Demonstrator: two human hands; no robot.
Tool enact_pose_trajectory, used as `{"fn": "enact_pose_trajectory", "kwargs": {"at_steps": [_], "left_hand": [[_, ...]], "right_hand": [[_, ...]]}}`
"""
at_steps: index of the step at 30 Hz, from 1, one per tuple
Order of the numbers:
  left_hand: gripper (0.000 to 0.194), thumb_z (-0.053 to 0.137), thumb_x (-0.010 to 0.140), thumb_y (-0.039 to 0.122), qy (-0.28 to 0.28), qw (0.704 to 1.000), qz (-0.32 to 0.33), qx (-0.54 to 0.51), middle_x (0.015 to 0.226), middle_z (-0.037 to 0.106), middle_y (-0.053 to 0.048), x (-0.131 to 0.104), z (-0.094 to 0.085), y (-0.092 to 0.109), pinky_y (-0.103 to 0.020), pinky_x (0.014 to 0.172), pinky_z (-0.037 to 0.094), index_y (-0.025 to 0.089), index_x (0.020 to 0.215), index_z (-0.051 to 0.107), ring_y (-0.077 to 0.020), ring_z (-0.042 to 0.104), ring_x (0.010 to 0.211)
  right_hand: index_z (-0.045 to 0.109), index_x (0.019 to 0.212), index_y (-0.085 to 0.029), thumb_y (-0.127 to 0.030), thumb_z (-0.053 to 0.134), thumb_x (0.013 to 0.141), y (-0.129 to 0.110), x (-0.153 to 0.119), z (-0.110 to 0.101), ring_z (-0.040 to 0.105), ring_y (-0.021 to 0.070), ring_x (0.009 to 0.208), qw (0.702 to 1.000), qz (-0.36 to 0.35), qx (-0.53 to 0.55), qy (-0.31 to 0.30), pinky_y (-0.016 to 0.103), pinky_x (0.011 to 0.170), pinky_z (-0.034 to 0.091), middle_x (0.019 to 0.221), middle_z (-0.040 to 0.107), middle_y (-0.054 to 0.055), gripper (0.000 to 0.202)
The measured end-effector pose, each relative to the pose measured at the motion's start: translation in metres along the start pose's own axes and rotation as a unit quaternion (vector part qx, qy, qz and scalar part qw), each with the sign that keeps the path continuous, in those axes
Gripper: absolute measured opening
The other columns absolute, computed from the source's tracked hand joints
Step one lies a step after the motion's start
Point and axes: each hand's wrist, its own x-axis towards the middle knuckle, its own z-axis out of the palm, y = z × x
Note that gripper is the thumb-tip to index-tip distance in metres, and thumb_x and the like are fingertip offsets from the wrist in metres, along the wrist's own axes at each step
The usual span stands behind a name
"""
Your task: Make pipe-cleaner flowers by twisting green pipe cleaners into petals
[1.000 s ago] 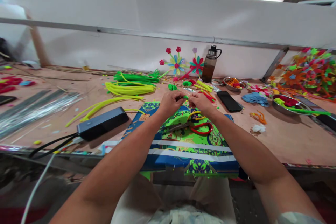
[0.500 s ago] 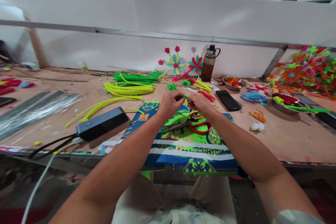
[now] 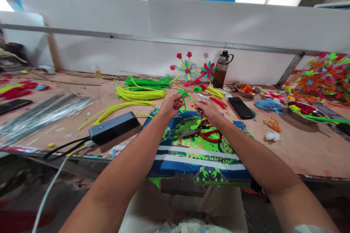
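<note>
My left hand (image 3: 171, 106) pinches a green fuzzy stem (image 3: 184, 102), which curls down from its fingertips. To its right, my right hand (image 3: 207, 110) is closed, with its fingertips pressed together; what they hold is too small to make out. The hands are apart, above the far part of a blue and green patterned board (image 3: 175, 167). Red-handled scissors (image 3: 212, 135) lie on the board below my right hand, their blades pointing left.
Green stems (image 3: 147, 82) and yellow stems (image 3: 140, 94) lie at the back left, near a dark box (image 3: 114, 128) with cables. Behind stand fuzzy flowers (image 3: 187, 70) and a bottle (image 3: 221, 70). A phone (image 3: 241, 107) and a metal bowl (image 3: 307, 115) are right.
My hands have moved apart, and a curled green stem now shows hanging from my left hand. The camera view has shifted slightly, so the table things appear a little further right.
</note>
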Motion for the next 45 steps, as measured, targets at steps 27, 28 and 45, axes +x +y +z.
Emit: {"fn": "enact_pose_trajectory", "kwargs": {"at_steps": [27,28,45], "left_hand": [[0.018,0.077,0.07,0.018,-0.109,0.985,0.043,0.128,0.052,0.053,0.003,-0.017,0.013,-0.005,-0.014,0.041,0.035,0.012,0.067,0.06,-0.0033,0.045,0.042],[0.017,0.074,0.072,0.015,-0.113,0.988,0.013,0.106,0.053,0.052,0.003,-0.018,0.013,-0.005,-0.013,0.04,0.035,0.011,0.066,0.059,-0.0025,0.044,0.041],[0.02,0.078,0.065,0.014,-0.164,0.979,-0.061,0.102,0.055,0.05,0.002,-0.021,0.015,-0.015,-0.012,0.038,0.031,0.011,0.067,0.058,-0.0023,0.041,0.043]], "right_hand": [[0.06,0.093,-0.02,-0.036,0.057,0.085,-0.024,-0.016,-0.003,0.059,0.0141,0.073,0.982,-0.173,-0.08,0.002,0.026,0.065,0.045,0.078,0.066,0.001,0.018],[0.059,0.1,-0.021,-0.04,0.056,0.086,-0.024,-0.016,-0.004,0.06,0.0142,0.074,0.988,-0.144,-0.031,-0.039,0.025,0.064,0.045,0.083,0.067,0.002,0.023],[0.066,0.078,-0.016,-0.042,0.069,0.073,-0.014,-0.005,-0.019,0.053,0.0115,0.063,0.985,-0.116,-0.07,-0.105,0.025,0.06,0.042,0.071,0.062,0.0,0.027]]}}
